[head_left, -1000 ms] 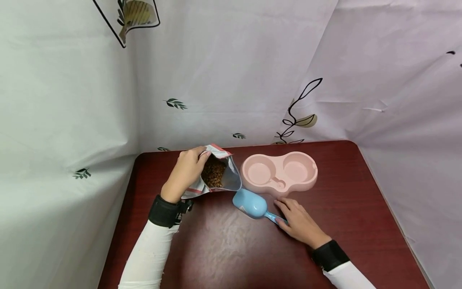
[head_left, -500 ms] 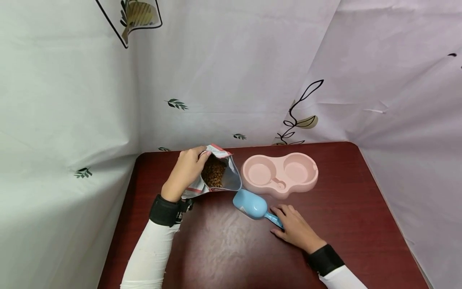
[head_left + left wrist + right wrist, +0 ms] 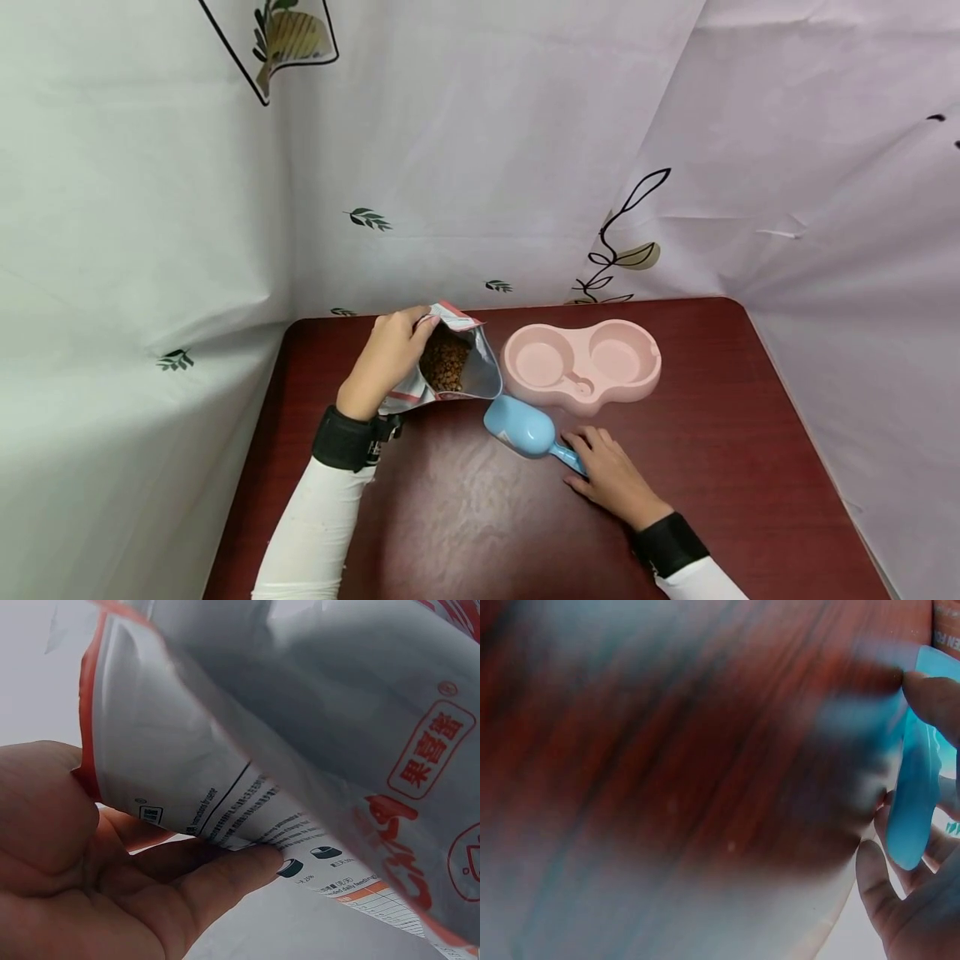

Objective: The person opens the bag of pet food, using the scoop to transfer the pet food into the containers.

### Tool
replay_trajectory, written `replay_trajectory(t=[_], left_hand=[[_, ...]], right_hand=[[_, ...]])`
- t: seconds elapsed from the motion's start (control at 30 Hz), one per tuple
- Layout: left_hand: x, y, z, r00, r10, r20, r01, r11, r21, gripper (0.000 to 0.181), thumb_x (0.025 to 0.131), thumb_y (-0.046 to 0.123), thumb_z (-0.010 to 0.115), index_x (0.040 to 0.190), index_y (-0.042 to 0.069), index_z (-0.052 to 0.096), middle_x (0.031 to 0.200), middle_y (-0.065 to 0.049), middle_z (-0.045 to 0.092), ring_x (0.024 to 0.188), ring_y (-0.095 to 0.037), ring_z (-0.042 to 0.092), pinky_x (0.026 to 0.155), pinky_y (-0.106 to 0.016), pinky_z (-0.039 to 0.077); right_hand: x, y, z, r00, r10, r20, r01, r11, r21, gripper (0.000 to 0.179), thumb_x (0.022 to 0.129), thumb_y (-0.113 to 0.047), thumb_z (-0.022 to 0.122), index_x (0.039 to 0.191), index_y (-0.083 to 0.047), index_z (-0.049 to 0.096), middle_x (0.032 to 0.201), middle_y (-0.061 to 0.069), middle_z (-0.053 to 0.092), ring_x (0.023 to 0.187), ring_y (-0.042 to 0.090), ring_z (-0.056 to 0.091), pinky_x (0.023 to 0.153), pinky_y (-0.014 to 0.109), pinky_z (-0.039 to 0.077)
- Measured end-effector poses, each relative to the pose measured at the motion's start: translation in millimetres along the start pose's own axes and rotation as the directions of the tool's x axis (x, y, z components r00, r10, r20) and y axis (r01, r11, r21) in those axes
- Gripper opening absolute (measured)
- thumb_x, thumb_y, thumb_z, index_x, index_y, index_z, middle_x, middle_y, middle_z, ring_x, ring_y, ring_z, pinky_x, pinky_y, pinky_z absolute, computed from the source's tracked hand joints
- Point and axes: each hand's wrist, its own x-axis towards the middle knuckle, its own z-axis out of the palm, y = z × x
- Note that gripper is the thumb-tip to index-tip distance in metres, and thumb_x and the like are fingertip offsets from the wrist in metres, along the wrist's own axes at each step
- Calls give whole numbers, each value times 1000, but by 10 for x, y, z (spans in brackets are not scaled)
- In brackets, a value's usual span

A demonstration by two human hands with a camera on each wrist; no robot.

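Note:
A silver pet food bag (image 3: 483,367) with red and white print lies at the back left of the table, its mouth spread and brown kibble (image 3: 444,360) visible inside. My left hand (image 3: 386,358) grips the upper edge of the bag; in the left wrist view its fingers (image 3: 225,877) are behind the printed side. A light blue scoop (image 3: 525,427) rests face down in front of the bag. Over its handle (image 3: 915,799) is my right hand (image 3: 611,475), fingers loosely spread on either side. The handle's end is partly hidden by this hand in the head view.
A pink double pet bowl (image 3: 581,367) stands right of the bag, just behind the scoop. The dark red table (image 3: 720,433) has a white patterned cloth (image 3: 480,167) hanging behind and at both sides.
My right hand has drawn back slightly from the pink bowl's edge and spread around the scoop's handle. The left hand, bag and scoop stay in place.

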Motion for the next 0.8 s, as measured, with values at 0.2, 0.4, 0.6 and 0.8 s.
replay_trajectory(t=[0.2,0.4,0.6,0.8], left_hand=[[1,0,12,1000,4,0,-4,1000,-4,45,110,30,51,139,-2,63,135,-21,67,117,-32,66,87,-46,54],[-4,1,14,1000,2,3,-2,1000,-2,44,110,30,51,140,-1,62,132,-20,68,107,-29,66,80,-43,50],[0,-9,17,1000,2,1,-2,1000,-8,44,110,30,52,139,-1,63,135,-20,67,117,-31,67,86,-46,54],[2,2,18,1000,-6,8,6,1000,-8,45,110,31,51,140,-1,62,135,-21,66,121,-33,66,89,-48,54]], right_hand=[[-17,-28,45,998,-41,-46,43,998,38,63,72,-19,96,127,-6,68,106,5,59,91,20,54,74,37,53],[-25,-63,79,995,-47,-86,53,996,75,57,72,-7,94,123,-6,69,98,1,57,90,17,53,75,35,53],[-52,-106,74,994,-25,-103,35,994,103,50,75,-5,92,120,-6,71,98,0,56,90,16,51,75,35,52],[-75,-158,23,997,15,-74,-4,989,147,44,80,-5,89,120,-8,73,100,-3,59,92,12,52,77,34,52]])
